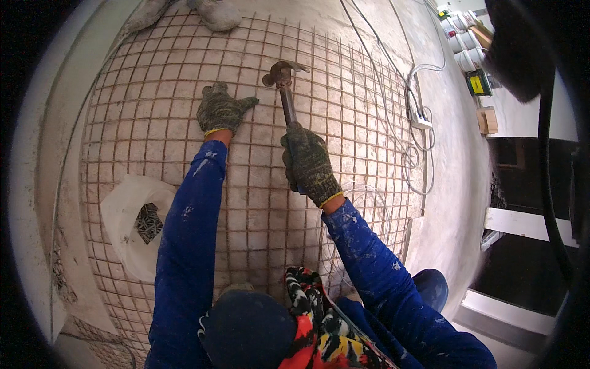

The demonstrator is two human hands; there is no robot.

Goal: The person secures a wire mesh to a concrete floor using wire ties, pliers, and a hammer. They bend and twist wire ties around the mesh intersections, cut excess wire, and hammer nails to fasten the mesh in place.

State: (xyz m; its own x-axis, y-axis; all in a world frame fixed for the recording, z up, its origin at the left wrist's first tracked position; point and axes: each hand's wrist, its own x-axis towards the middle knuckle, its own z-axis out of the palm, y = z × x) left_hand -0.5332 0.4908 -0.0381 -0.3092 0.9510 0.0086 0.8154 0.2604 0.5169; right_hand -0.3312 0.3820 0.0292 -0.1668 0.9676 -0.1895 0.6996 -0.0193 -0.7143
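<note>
A rusty wire mesh (203, 56) of square bars covers the floor in front of me. My left hand (223, 111), in a dark knit glove, rests on the mesh with its thumb spread to the right; the fingertips are partly hidden. In my gloved right hand (309, 163) is a claw hammer (286, 92), gripped by its handle with the head raised over the mesh. Left of my left forearm, a white plastic bag (126, 212) lies on the bars, its mouth showing many small grey nails or pins (148, 222).
Dusty shoes (218, 13) stand at the mesh's far edge. Cables with a white socket block (421, 120) run along the right side. White buckets (470, 58) and a cardboard box (487, 120) sit at the far right. A wall base borders the left.
</note>
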